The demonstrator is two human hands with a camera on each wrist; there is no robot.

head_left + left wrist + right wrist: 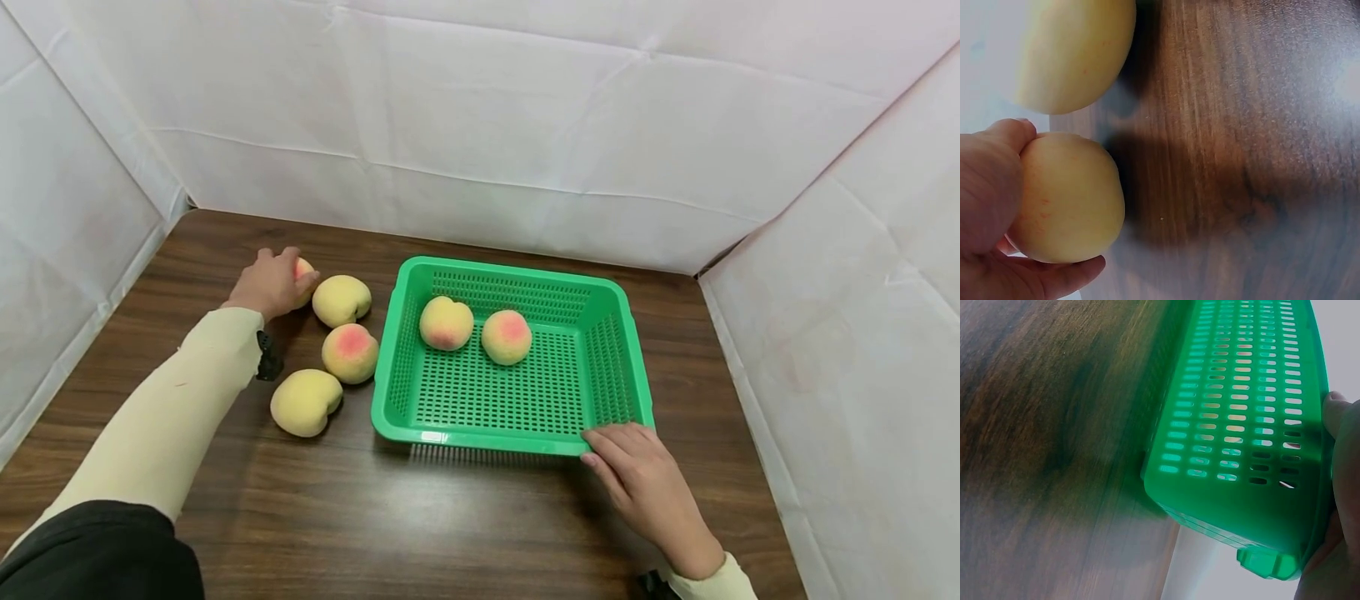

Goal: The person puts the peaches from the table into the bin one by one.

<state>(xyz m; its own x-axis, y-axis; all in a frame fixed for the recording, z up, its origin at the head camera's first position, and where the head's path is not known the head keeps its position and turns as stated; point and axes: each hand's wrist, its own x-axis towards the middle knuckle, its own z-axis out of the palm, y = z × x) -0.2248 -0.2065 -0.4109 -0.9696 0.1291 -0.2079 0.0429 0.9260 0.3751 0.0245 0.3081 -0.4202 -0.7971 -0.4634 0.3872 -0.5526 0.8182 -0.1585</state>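
At the back left of the table my left hand (267,282) grips a peach (303,282), much of which the hand hides in the head view. In the left wrist view, thumb and fingers wrap the sides of that pale yellow peach (1072,199). My right hand (647,482) holds the rim of a green plastic basket (495,444) at its near right corner, fingers over the edge and thumb outside. Inside the basket lie two peaches, one yellow (446,323) and one with a pink top (506,337).
Between the left arm and the basket sit three more peaches: a yellow one (342,300) at the back, a pink-topped one (350,353), and another yellow one (306,402) nearer me. White cloth walls (480,108) enclose the brown wooden table (420,533) at the back and sides.
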